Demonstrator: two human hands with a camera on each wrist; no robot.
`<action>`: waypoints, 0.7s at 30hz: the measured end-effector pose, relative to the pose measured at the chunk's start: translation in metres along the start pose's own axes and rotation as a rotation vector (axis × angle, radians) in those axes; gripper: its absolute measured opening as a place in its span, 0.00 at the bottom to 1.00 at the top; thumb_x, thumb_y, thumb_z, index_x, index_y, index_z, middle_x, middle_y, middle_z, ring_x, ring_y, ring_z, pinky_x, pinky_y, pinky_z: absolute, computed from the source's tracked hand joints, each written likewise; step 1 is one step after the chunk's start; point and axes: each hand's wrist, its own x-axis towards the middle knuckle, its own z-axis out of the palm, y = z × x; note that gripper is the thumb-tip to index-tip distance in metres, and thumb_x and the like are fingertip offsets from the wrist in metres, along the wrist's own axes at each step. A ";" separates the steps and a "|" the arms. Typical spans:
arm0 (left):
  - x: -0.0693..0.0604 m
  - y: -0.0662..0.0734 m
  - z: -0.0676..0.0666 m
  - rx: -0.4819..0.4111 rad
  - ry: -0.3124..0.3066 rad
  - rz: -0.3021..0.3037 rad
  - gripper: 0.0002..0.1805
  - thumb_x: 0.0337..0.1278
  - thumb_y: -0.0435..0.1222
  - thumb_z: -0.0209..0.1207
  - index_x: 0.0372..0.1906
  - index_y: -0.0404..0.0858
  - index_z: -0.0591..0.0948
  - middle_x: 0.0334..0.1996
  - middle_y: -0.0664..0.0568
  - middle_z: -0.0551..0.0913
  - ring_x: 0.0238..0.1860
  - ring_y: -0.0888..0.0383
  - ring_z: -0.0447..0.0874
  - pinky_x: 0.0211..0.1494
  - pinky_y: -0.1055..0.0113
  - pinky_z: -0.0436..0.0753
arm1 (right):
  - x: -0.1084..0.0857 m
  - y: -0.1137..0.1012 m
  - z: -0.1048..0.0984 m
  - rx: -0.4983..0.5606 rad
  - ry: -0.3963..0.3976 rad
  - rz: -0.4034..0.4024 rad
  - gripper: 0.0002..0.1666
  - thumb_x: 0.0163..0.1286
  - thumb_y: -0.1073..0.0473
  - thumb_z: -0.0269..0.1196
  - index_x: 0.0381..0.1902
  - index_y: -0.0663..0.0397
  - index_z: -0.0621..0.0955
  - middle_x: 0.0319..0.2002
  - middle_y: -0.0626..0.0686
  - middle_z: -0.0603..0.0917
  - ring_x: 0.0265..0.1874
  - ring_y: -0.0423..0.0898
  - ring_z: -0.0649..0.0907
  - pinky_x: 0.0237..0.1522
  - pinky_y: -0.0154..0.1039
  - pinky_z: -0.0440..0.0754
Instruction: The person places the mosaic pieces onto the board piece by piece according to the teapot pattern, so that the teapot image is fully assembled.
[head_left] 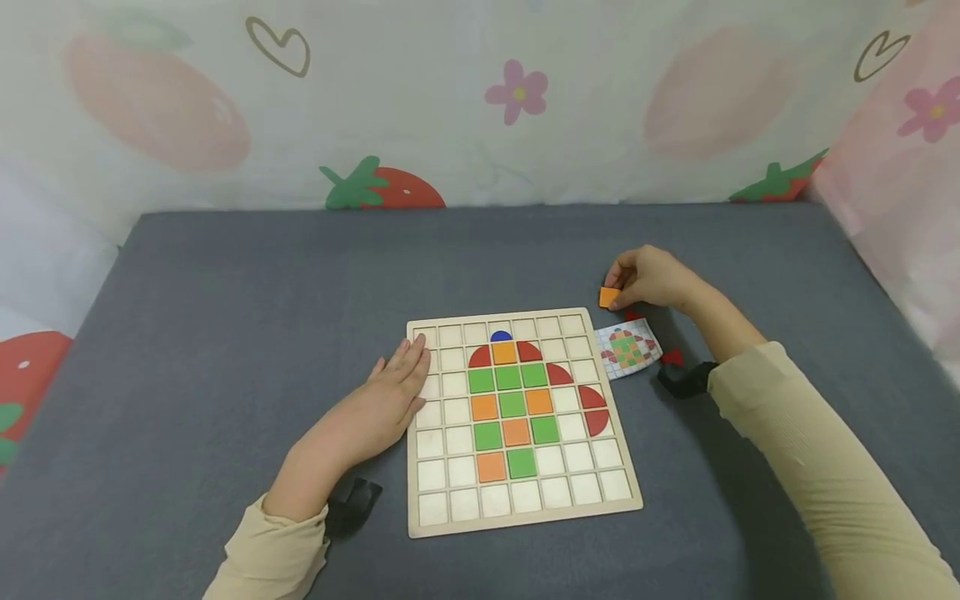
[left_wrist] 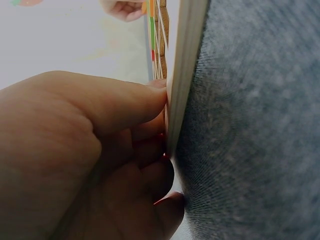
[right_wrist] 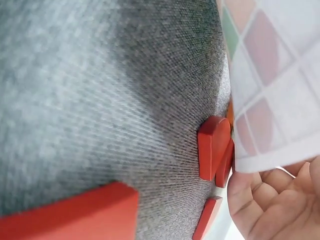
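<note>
A wooden grid board [head_left: 525, 522] lies on the grey cloth, part-filled with green, orange, red and blue pieces, such as a green square tile [head_left: 512, 404] and a blue half-round piece [head_left: 501, 336]. My left hand [head_left: 390, 392] rests along its left edge, fingers extended over the rim; in the left wrist view the thumb touches the board's side. Beyond the board's upper right corner, my right hand [head_left: 652, 279] pinches an orange square tile [head_left: 609, 297] between thumb and fingers. A pattern card [head_left: 630, 347] lies just below that hand, by the board's right edge.
Several loose red pieces [right_wrist: 212, 147] lie around the card; one red piece [head_left: 672, 357] is at its lower right. A black strap [head_left: 686, 381] hangs at the right wrist and another strap [head_left: 356, 504] at the left. Behind the table hangs a fruit-patterned curtain [head_left: 585, 167].
</note>
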 end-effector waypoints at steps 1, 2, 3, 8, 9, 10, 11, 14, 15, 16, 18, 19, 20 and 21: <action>0.000 0.000 0.000 -0.003 -0.002 -0.003 0.30 0.68 0.33 0.49 0.69 0.23 0.57 0.72 0.34 0.48 0.72 0.41 0.44 0.69 0.44 0.54 | 0.000 0.000 0.000 -0.001 -0.001 -0.009 0.11 0.57 0.70 0.68 0.37 0.65 0.78 0.34 0.58 0.82 0.35 0.53 0.80 0.40 0.45 0.78; 0.000 0.001 0.000 -0.005 -0.003 -0.006 0.30 0.68 0.33 0.49 0.69 0.23 0.56 0.72 0.35 0.48 0.72 0.41 0.44 0.69 0.44 0.54 | 0.000 0.000 0.000 0.002 0.000 -0.015 0.11 0.57 0.70 0.68 0.37 0.65 0.78 0.34 0.58 0.82 0.35 0.53 0.80 0.40 0.45 0.78; 0.000 0.001 0.000 -0.007 -0.005 -0.009 0.30 0.68 0.33 0.49 0.69 0.23 0.56 0.72 0.35 0.48 0.72 0.41 0.44 0.69 0.44 0.54 | 0.000 0.000 0.000 0.004 0.001 -0.019 0.11 0.57 0.71 0.68 0.37 0.65 0.78 0.34 0.58 0.81 0.36 0.53 0.80 0.39 0.44 0.78; 0.000 0.003 -0.001 -0.009 -0.009 -0.020 0.30 0.68 0.33 0.49 0.69 0.23 0.56 0.72 0.35 0.48 0.72 0.42 0.44 0.69 0.45 0.54 | -0.001 -0.001 0.001 0.002 0.018 -0.012 0.09 0.58 0.71 0.66 0.37 0.66 0.78 0.34 0.58 0.81 0.36 0.53 0.79 0.38 0.43 0.78; 0.000 0.003 -0.001 -0.007 -0.010 -0.022 0.30 0.68 0.33 0.49 0.69 0.23 0.56 0.72 0.35 0.48 0.72 0.42 0.44 0.69 0.45 0.54 | -0.001 -0.001 0.001 -0.002 0.018 -0.010 0.08 0.59 0.71 0.65 0.37 0.66 0.78 0.35 0.59 0.81 0.36 0.53 0.79 0.38 0.43 0.78; 0.000 0.003 -0.001 -0.005 -0.010 -0.023 0.30 0.68 0.33 0.49 0.69 0.23 0.56 0.72 0.35 0.48 0.72 0.42 0.44 0.69 0.45 0.54 | -0.002 -0.001 0.001 -0.005 0.017 -0.009 0.08 0.60 0.70 0.65 0.37 0.67 0.79 0.35 0.59 0.81 0.36 0.53 0.79 0.38 0.43 0.78; 0.000 0.003 0.000 -0.004 -0.010 -0.024 0.30 0.68 0.33 0.49 0.69 0.23 0.56 0.72 0.35 0.47 0.72 0.42 0.44 0.69 0.45 0.54 | -0.002 -0.002 0.001 -0.003 0.016 -0.008 0.08 0.60 0.70 0.65 0.37 0.67 0.79 0.35 0.59 0.82 0.37 0.53 0.79 0.37 0.43 0.78; 0.000 0.002 0.000 -0.001 -0.009 -0.026 0.30 0.68 0.33 0.49 0.69 0.23 0.56 0.72 0.35 0.47 0.72 0.42 0.44 0.69 0.45 0.54 | -0.004 -0.002 0.000 0.030 0.004 -0.002 0.08 0.62 0.70 0.63 0.39 0.68 0.78 0.38 0.60 0.81 0.39 0.54 0.79 0.39 0.43 0.78; 0.000 0.002 0.000 0.002 -0.010 -0.026 0.30 0.69 0.33 0.49 0.69 0.23 0.56 0.72 0.35 0.47 0.72 0.42 0.44 0.69 0.45 0.54 | -0.004 -0.002 -0.001 0.049 -0.002 0.000 0.08 0.63 0.70 0.63 0.40 0.68 0.78 0.39 0.61 0.81 0.40 0.55 0.79 0.40 0.43 0.78; 0.000 0.002 0.000 0.002 -0.010 -0.026 0.30 0.69 0.33 0.49 0.69 0.23 0.56 0.72 0.35 0.47 0.72 0.42 0.44 0.69 0.45 0.54 | -0.005 -0.003 -0.001 0.069 -0.006 0.002 0.08 0.63 0.70 0.62 0.40 0.68 0.78 0.40 0.61 0.81 0.42 0.55 0.79 0.41 0.43 0.78; 0.001 0.001 0.000 0.002 -0.012 -0.025 0.30 0.69 0.33 0.49 0.69 0.23 0.55 0.72 0.36 0.47 0.72 0.42 0.44 0.69 0.45 0.54 | -0.007 -0.002 -0.002 0.104 -0.013 0.003 0.09 0.64 0.70 0.61 0.42 0.69 0.77 0.42 0.62 0.80 0.44 0.56 0.78 0.42 0.44 0.79; 0.002 0.001 0.001 0.001 -0.013 -0.023 0.30 0.69 0.33 0.49 0.69 0.23 0.55 0.72 0.36 0.47 0.72 0.42 0.44 0.69 0.45 0.54 | -0.007 -0.002 -0.002 0.112 -0.015 0.000 0.09 0.65 0.70 0.60 0.42 0.69 0.77 0.42 0.62 0.80 0.45 0.57 0.78 0.43 0.44 0.79; 0.002 0.001 0.001 0.001 -0.014 -0.021 0.30 0.69 0.33 0.48 0.69 0.23 0.55 0.72 0.36 0.47 0.72 0.42 0.43 0.69 0.45 0.54 | -0.008 -0.002 -0.002 0.120 -0.018 -0.002 0.09 0.65 0.70 0.60 0.43 0.70 0.76 0.43 0.62 0.79 0.45 0.57 0.78 0.43 0.44 0.79; 0.003 0.001 0.001 0.001 -0.015 -0.019 0.30 0.69 0.34 0.48 0.69 0.23 0.55 0.72 0.36 0.47 0.72 0.42 0.43 0.69 0.45 0.54 | -0.009 -0.002 -0.003 0.130 -0.021 -0.004 0.09 0.65 0.71 0.59 0.43 0.70 0.76 0.43 0.62 0.79 0.46 0.57 0.78 0.44 0.44 0.79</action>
